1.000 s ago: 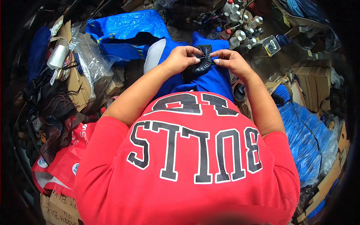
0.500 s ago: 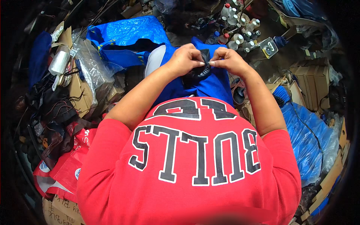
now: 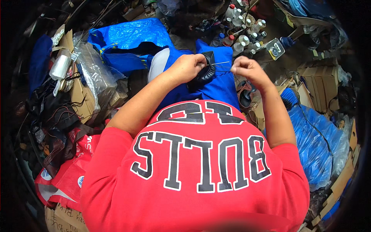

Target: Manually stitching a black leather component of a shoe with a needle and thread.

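the left hand [image 3: 188,67] sits just above the centre of the frame, its fingers curled shut around a black leather piece [image 3: 205,71] that rests on the blue cloth [image 3: 216,87] over the lap. the right hand [image 3: 247,69] is to the right of it, a little apart, fingertips pinched together on what looks like a thin needle [image 3: 221,63] or thread end; the pinch is too small to read closer. that pale sliver runs nearly level across the frame, from the leather piece's upper right edge toward the right hand, so its long axis lies left to right and the leather lies directly to the left of the right fingers. the left hand is the nearer one to the leather, touching it; the right touches only the thin line.

a cluster of small white bottles [image 3: 241,23] with caps stands at the upper centre right. a clear plastic bag [image 3: 91,73] and a roll of clear tape [image 3: 61,66] lie at the upper left, by a big blue bag [image 3: 127,38]. a red bag with a round blue and white mark [image 3: 58,174] lies at the lower left, brown cardboard boxes [image 3: 320,77] at the right, blue plastic sheeting [image 3: 313,143] below them.
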Demonstrator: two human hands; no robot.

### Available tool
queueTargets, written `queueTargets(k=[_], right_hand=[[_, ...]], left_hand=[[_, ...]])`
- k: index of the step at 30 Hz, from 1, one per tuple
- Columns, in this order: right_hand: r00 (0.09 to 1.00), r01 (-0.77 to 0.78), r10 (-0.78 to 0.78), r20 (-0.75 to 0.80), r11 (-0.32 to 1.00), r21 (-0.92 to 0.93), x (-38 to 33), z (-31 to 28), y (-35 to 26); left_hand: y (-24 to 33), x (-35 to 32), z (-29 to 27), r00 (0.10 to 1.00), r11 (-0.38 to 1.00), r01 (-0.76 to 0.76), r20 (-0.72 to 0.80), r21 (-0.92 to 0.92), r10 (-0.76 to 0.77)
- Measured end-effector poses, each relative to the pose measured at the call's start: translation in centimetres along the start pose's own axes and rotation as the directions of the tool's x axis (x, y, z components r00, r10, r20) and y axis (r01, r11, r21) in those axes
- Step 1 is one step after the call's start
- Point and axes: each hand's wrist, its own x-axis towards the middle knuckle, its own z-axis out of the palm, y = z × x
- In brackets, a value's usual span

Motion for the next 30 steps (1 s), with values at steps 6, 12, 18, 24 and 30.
queueTargets(k=[6,12,18,24,30], right_hand=[[0.808,0.065,-0.493,-0.323,0.619,-0.783,2.3,-1.5,0.2],[0.904,0.28,-0.4,0.152,0.284,-0.917,1.2,2.8,-4.2],[0.936,0.322,-0.211,0.283,0.183,-0.929,2.2,3.4,-3.7],[0.964,0.169,-0.252,0.08,0.355,-0.92,-0.7,-2.6,0.7],[0.962,0.225,-0.151,-0.226,0.909,0.35,3.4,1.1,-3.6]], left_hand=[[0.4,0.3,0.4,0.987,0.972,-0.158,-0.01,0.172,0.162],[0.0,0.1,-0.1,0.994,0.977,-0.105,0.011,0.186,0.105],[-0.3,-0.8,-1.0,0.991,0.993,-0.111,0.075,0.04,0.108],[-5.0,-8.0,-7.0,0.988,0.953,0.016,-0.15,0.303,0.031],[3.4,-5.0,-9.4,0.932,0.829,-0.239,-0.36,-0.505,0.049]])
